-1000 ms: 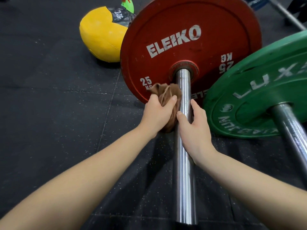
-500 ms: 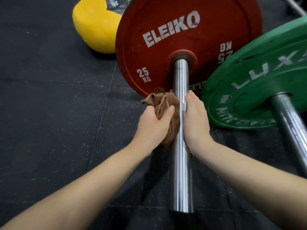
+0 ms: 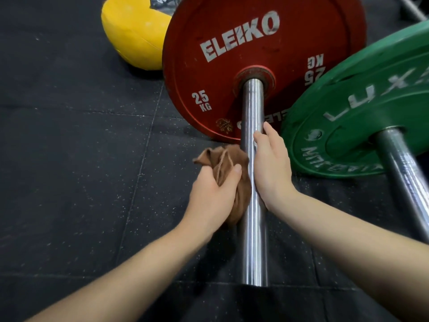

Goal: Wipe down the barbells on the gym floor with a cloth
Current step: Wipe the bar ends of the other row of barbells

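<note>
A chrome barbell sleeve (image 3: pixel 253 240) runs from the red 25 kg Eleiko plate (image 3: pixel 232 43) toward me and ends near the bottom of the view. My left hand (image 3: pixel 213 196) grips a bunched brown cloth (image 3: pixel 222 163) and presses it against the sleeve's left side. My right hand (image 3: pixel 271 168) lies along the sleeve's right side with its fingers fairly straight, thumb on top of the steel. A second barbell's sleeve (image 3: pixel 404 177) carries a green plate (image 3: pixel 362 108) on the right.
A yellow medicine ball (image 3: pixel 134 36) sits behind the red plate at the upper left. Another steel bar (image 3: pixel 413 10) crosses the top right corner. Black speckled rubber floor (image 3: pixel 69 159) stretches out to the left.
Both hands have slid down the sleeve toward me, away from the red plate, and the cloth has moved with my left hand.
</note>
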Demonstrator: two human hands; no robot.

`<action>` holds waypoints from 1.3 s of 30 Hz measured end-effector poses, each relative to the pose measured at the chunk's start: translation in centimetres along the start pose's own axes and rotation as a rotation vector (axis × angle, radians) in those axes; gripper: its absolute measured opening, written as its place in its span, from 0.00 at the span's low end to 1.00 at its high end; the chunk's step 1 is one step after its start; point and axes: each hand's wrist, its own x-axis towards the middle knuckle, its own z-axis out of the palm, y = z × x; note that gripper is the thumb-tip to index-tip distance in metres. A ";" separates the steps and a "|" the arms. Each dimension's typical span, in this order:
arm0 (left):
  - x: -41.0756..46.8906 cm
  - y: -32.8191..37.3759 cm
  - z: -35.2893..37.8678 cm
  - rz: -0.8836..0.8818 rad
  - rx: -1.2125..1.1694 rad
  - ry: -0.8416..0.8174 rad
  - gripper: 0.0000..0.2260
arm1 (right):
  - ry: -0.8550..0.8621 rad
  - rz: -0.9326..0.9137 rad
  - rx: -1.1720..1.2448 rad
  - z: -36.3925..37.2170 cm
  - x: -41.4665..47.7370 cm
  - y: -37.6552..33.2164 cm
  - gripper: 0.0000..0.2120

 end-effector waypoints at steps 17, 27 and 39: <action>-0.9 -0.1 0.8 -0.019 -0.077 0.057 0.13 | 0.040 -0.040 -0.067 0.1 -0.1 0.1 0.25; 1.3 1.2 0.8 0.024 -0.043 0.073 0.06 | 0.056 -0.050 -0.079 0.6 -0.1 0.2 0.27; -6.4 -2.8 -0.5 -0.011 -0.115 0.109 0.09 | 0.044 -0.077 -0.097 0.7 -0.2 0.3 0.26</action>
